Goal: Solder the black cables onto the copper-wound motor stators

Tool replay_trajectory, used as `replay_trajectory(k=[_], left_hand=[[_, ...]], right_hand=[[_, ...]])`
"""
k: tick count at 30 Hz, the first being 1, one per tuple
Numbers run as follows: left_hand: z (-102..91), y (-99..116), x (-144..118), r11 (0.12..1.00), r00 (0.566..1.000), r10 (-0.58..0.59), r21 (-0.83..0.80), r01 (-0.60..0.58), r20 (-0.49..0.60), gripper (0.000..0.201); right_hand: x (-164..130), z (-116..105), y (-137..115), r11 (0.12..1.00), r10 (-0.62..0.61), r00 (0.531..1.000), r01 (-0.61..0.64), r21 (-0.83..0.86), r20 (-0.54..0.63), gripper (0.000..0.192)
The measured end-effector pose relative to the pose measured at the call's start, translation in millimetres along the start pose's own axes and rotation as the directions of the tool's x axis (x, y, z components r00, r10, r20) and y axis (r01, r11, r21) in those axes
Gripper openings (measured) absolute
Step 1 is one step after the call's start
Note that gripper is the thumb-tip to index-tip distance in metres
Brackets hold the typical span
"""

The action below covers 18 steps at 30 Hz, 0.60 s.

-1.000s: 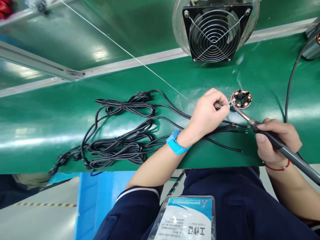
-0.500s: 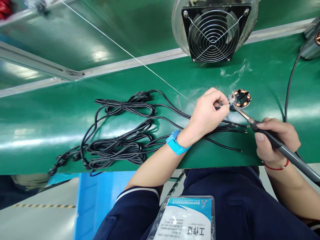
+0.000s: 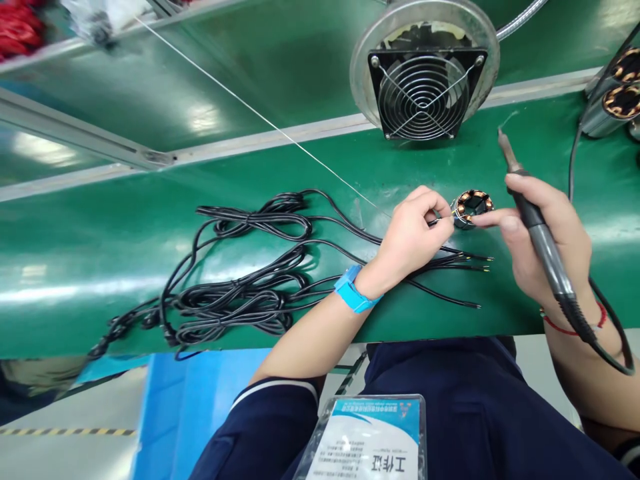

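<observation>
My left hand point(image 3: 419, 223) pinches the stripped end of a black cable beside a motor stator point(image 3: 471, 203), a ring wound with copper coils that stands on the green bench. Thin coloured leads run from the fingertips to the stator's left edge. A soldering iron point(image 3: 541, 247) is gripped in my right hand point(image 3: 550, 240), its tip pointing up and away from the stator with a wisp of smoke. The right index finger reaches out to the stator's near rim. White solder wire point(image 3: 280, 131) slants from the upper left down towards my left hand; its end is hidden.
Coiled black cables point(image 3: 240, 287) spread over the left of the bench point(image 3: 120, 233), their stripped ends near my left wrist. A fan with a wire guard point(image 3: 423, 100) stands behind the stator. More stators point(image 3: 617, 100) are at the far right. A blue bin point(image 3: 185, 400) is below.
The soldering iron has lifted off the stator and swung upright in my right hand, whose index finger now reaches to the stator. My left hand keeps its pinch. The view has shifted slightly.
</observation>
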<state>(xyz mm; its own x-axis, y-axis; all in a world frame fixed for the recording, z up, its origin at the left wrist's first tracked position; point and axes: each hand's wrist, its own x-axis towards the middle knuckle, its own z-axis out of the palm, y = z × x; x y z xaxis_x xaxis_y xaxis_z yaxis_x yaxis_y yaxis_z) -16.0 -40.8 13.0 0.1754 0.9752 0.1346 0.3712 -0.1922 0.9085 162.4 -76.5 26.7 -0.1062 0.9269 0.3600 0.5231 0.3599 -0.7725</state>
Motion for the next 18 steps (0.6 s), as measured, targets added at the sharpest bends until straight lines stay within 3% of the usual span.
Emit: replay_trajectory(k=[4, 13, 16, 18], left_hand=[[-0.2, 0, 0, 1.0, 1.0, 0.009, -0.007, -0.009, 0.003, 0.015], [-0.8, -2, -1, 0.999, 0.999, 0.012, -0.038, -0.01, 0.033, 0.014], [-8.6, -4, 1, 0.991, 0.989, -0.08, -0.094, 0.092, 0.128, 0.014], [-16.3, -5, 4, 0.975, 0.948, -0.177, -0.086, 0.206, 0.265, 0.016]], right_hand=[[7, 2, 3, 0.993, -0.008, 0.996, 0.018, -0.115, 0.09, 0.044], [16, 4, 4, 0.993, -0.006, 0.988, 0.025, -0.115, 0.156, 0.043], [23, 6, 6, 0.987, -0.011, 0.981, 0.042, -0.154, 0.196, 0.047], [26, 10, 11, 0.979, -0.048, 0.965, 0.097, -0.18, 0.259, 0.054]])
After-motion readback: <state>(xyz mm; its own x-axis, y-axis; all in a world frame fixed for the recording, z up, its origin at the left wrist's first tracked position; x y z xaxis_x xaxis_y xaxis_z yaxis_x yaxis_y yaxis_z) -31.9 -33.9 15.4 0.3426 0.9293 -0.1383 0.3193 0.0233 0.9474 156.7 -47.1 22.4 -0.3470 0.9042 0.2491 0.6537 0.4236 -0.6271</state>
